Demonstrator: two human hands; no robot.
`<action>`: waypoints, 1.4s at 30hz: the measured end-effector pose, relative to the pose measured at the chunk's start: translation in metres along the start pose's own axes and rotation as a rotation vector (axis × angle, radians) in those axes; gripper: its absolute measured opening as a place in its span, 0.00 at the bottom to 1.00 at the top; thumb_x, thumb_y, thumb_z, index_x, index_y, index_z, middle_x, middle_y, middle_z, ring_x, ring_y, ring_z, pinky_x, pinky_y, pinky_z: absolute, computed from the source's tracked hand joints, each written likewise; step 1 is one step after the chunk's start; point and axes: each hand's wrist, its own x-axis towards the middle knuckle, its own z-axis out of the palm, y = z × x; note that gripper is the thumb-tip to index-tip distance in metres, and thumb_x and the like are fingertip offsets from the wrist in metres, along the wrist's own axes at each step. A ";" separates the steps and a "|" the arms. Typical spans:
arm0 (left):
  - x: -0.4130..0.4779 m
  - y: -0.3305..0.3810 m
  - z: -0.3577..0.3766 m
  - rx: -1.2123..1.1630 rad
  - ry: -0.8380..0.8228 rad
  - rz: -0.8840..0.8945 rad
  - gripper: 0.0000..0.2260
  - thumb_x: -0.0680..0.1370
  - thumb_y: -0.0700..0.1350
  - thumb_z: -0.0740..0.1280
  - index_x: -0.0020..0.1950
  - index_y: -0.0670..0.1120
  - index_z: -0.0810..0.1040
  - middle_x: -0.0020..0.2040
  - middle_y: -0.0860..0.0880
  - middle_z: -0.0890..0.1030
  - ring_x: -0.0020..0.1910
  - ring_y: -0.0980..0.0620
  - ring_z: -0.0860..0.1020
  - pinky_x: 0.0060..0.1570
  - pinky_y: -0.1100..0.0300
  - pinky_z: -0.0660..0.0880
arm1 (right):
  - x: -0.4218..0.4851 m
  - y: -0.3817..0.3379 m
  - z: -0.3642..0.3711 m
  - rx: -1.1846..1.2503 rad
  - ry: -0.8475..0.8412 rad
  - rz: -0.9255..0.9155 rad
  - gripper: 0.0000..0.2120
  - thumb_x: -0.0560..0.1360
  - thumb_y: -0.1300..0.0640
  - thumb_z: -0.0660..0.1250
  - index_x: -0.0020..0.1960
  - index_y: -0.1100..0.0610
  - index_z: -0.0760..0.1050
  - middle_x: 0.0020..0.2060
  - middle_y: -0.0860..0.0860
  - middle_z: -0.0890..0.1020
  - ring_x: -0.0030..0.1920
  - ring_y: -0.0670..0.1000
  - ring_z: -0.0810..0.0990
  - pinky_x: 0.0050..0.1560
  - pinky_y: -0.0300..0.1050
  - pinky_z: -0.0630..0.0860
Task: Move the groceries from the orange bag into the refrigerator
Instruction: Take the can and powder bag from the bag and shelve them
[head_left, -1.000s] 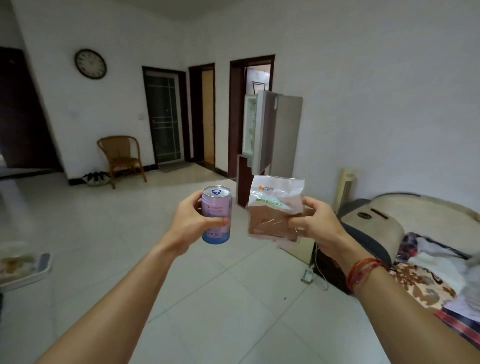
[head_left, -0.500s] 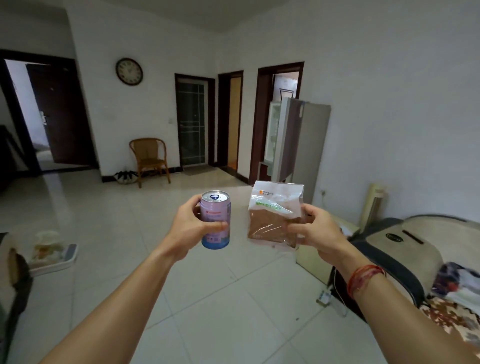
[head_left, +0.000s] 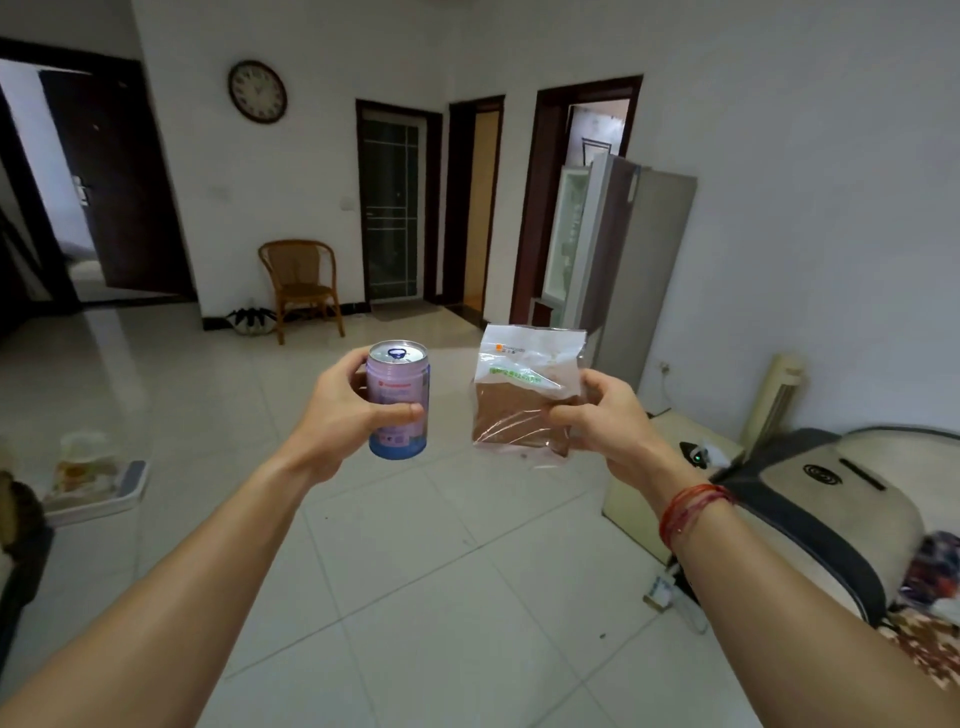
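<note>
We grip a purple can (head_left: 398, 399) upright in our left hand (head_left: 340, 415) and pinch a clear bag of brown powder (head_left: 524, 397) in our right hand (head_left: 605, 415), the open refrigerator (head_left: 618, 260) far right

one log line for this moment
phase: carry | left hand: holds can | right hand: holds brown packet | refrigerator: open, across room
</note>
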 end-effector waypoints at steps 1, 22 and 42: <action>0.016 -0.006 -0.004 -0.001 -0.006 0.002 0.29 0.66 0.33 0.78 0.62 0.50 0.74 0.53 0.49 0.82 0.52 0.50 0.81 0.44 0.59 0.79 | 0.016 0.002 0.007 0.001 0.008 0.005 0.18 0.67 0.72 0.72 0.53 0.57 0.80 0.47 0.56 0.86 0.44 0.57 0.85 0.39 0.52 0.83; 0.315 -0.111 -0.034 0.062 -0.056 -0.023 0.30 0.67 0.36 0.79 0.65 0.50 0.72 0.56 0.53 0.81 0.54 0.53 0.79 0.50 0.55 0.78 | 0.320 0.039 0.087 0.058 0.035 0.065 0.18 0.68 0.71 0.73 0.54 0.55 0.81 0.51 0.54 0.85 0.48 0.56 0.86 0.54 0.62 0.82; 0.656 -0.214 0.007 0.080 -0.014 -0.048 0.31 0.66 0.38 0.80 0.65 0.51 0.72 0.56 0.54 0.80 0.54 0.53 0.79 0.44 0.62 0.77 | 0.671 0.079 0.091 0.092 -0.030 0.104 0.20 0.70 0.74 0.71 0.59 0.59 0.79 0.51 0.54 0.85 0.42 0.50 0.87 0.37 0.45 0.83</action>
